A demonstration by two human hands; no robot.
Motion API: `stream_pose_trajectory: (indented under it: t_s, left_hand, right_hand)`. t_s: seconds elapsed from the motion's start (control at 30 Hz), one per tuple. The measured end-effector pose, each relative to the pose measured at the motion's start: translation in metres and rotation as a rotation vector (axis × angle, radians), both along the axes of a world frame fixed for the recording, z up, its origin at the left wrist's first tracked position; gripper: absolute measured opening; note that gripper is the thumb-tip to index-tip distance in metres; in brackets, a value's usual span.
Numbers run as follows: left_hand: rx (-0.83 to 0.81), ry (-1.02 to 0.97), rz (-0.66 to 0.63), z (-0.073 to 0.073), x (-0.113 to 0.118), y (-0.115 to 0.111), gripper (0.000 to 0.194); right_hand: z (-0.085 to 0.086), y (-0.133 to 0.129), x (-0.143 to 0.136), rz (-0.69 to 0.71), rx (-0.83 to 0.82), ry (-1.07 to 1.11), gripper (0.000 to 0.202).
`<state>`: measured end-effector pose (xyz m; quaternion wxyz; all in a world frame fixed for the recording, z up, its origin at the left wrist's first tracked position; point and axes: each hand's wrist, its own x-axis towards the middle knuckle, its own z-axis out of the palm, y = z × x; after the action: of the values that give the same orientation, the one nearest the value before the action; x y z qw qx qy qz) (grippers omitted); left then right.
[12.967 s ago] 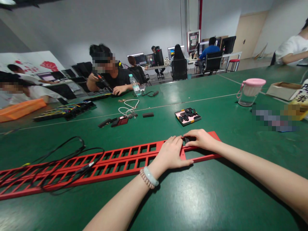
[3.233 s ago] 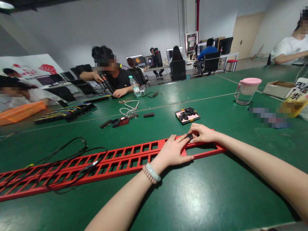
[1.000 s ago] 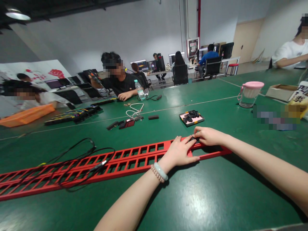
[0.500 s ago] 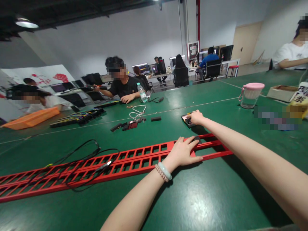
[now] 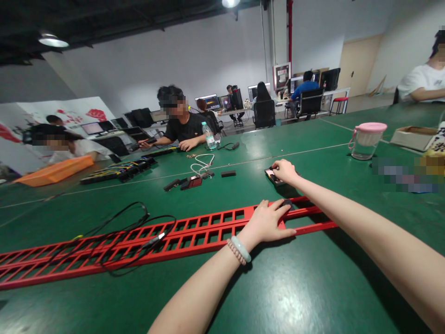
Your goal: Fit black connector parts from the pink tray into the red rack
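A long red slotted frame (image 5: 205, 234), like a plastic rack with two rows of openings, lies across the green table. My left hand (image 5: 267, 222) rests on it with fingers spread, touching its solid red part. By those fingertips sits a small black piece (image 5: 288, 204). Beyond the frame, my right hand (image 5: 287, 171) is over a small flat dark box (image 5: 278, 182), fingers pinched together at its inside. What the pinch holds, if anything, is too small to make out. A black cable (image 5: 139, 250) lies looped over the frame's left part.
Farther back lie a black bar (image 5: 228, 174), dark small parts (image 5: 191, 183) and a white cord (image 5: 203, 162). A pink-lidded cup (image 5: 366, 144) and a cardboard box (image 5: 412, 138) stand right. An orange tray (image 5: 55, 171) is left; a co-worker (image 5: 184, 125) sits across, near a bottle (image 5: 209, 137).
My right hand's fingers have drawn up a little over the dark box, uncovering a pale patch in it. The left hand stays on the frame. The view has shifted slightly.
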<state>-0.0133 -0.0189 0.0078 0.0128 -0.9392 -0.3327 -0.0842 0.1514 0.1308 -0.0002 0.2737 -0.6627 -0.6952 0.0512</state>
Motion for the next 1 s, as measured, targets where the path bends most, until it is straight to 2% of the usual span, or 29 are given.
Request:
stream_pose_trajectory:
  t_s: [0.1,0.23,0.37,0.47,0.57,0.77,1.0]
  left_hand:
    - [0.006,0.004,0.001,-0.002,0.000,0.001,0.073]
    - [0.017,0.002,0.000,-0.002,0.001,0.002,0.074]
    - [-0.005,-0.002,0.000,0.000,0.003,0.002,0.073]
    - [-0.019,0.006,-0.001,0.001,0.003,0.004,0.072]
    - [-0.019,0.019,-0.001,0.001,0.003,0.006,0.072]
    - [-0.031,0.028,0.006,0.002,0.003,0.007,0.073]
    - [-0.047,0.033,0.019,0.001,0.002,0.008,0.073]
  right_hand:
    - [-0.003,-0.016,0.005,0.002,0.060,0.099,0.029]
    - [-0.013,-0.050,0.019,0.014,0.154,0.409,0.041]
    - [-0.023,-0.085,0.042,0.117,0.174,0.516,0.040]
    - [-0.029,-0.099,0.058,0.197,0.131,0.637,0.040]
    - [-0.033,-0.103,0.067,0.284,0.075,0.809,0.048]
    - [-0.029,-0.102,0.069,0.454,-0.091,0.866,0.039]
    - [-0.026,-0.102,0.073,0.531,-0.058,0.897,0.048]
